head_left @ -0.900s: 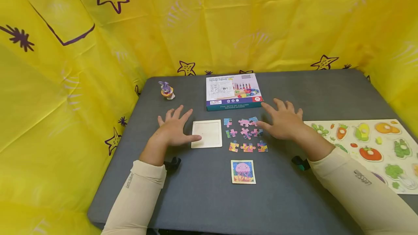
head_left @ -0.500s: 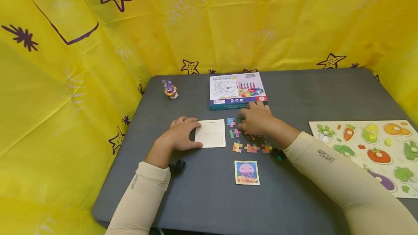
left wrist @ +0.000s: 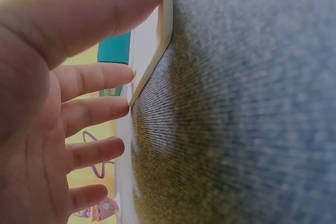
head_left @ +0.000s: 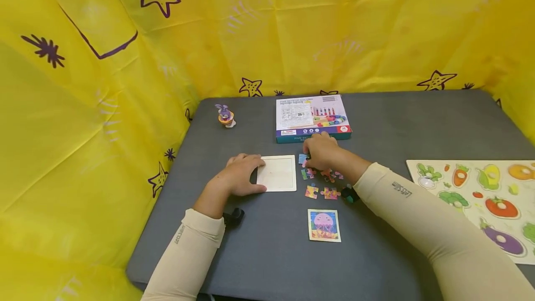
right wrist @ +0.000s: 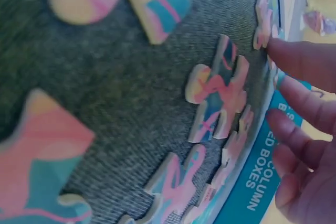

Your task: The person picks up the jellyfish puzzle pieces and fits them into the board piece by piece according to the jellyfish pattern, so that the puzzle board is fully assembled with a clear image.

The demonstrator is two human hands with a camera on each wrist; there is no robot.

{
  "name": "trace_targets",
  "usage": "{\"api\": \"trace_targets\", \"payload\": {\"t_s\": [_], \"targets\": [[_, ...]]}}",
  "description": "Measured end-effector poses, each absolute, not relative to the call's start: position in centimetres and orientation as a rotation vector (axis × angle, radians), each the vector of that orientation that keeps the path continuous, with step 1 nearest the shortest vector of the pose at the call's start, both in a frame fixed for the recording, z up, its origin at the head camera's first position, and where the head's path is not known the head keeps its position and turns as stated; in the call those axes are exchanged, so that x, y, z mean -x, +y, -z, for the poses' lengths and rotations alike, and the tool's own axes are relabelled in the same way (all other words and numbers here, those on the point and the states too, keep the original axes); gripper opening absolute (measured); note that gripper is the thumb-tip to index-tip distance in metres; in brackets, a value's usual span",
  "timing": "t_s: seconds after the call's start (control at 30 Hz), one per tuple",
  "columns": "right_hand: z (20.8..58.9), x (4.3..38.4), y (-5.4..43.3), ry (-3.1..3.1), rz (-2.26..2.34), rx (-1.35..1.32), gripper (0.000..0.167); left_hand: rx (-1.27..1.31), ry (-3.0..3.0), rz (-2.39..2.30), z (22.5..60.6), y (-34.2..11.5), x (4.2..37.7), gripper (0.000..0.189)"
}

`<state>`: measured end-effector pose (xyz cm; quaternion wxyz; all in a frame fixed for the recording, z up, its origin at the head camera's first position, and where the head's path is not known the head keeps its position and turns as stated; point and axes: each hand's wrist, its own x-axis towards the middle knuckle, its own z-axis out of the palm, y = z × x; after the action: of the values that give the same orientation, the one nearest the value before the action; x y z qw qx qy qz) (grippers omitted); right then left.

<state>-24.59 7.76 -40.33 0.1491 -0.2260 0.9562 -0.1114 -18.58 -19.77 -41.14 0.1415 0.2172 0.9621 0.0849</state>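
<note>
Pale wooden tray (head_left: pixel 276 173) touches left hand (head_left: pixel 240 175), whose straight fingers only wrist view separates; right hand (head_left: pixel 322 151), shifted left, half-curls at jigsaw pieces (head_left: pixel 330 193), hold unclear.

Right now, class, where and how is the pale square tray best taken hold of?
Probably by its left edge, coming from the left: the tray lies flat, with a straight, thin edge there that the left hand spans between thumb and fingers. Puzzle pieces lie close to its right edge, so that side looks more awkward.
</note>
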Motion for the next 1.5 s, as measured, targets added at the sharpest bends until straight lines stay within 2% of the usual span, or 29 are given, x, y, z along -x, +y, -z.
{"api": "trace_targets", "payload": {"t_s": [0.17,0.23,0.5,0.77,0.93,1.1,1.3,1.5], "targets": [[39.8,24.8,7.8,2.776,0.544,0.659,0.009,-0.622,2.788,-0.245,41.2,-19.7,18.4,0.071],[39.6,24.8,7.5,2.770,0.624,0.661,0.006,-0.620,2.792,-0.251,41.3,-19.8,18.3,0.071],[40.0,25.1,3.8,2.567,0.784,0.626,0.007,-0.583,2.807,-0.281,41.8,-20.0,18.4,0.073],[41.7,25.5,0.5,2.637,0.620,0.749,0.008,-0.575,2.803,-0.302,41.5,-19.7,18.1,0.064],[42.0,25.7,-0.8,2.717,0.499,0.761,0.017,-0.603,2.799,-0.316,41.6,-19.7,17.9,0.057],[41.9,25.8,-1.6,2.732,0.445,0.725,0.023,-0.634,2.779,-0.239,41.6,-19.7,17.7,0.068],[40.8,26.2,-0.3,2.735,0.447,0.692,0.021,-0.634,2.758,-0.135,41.5,-19.6,17.7,0.073],[39.4,26.9,4.4,2.689,0.433,0.661,0.014,-0.615,2.749,-0.127,41.6,-19.6,17.6,0.075]]}}
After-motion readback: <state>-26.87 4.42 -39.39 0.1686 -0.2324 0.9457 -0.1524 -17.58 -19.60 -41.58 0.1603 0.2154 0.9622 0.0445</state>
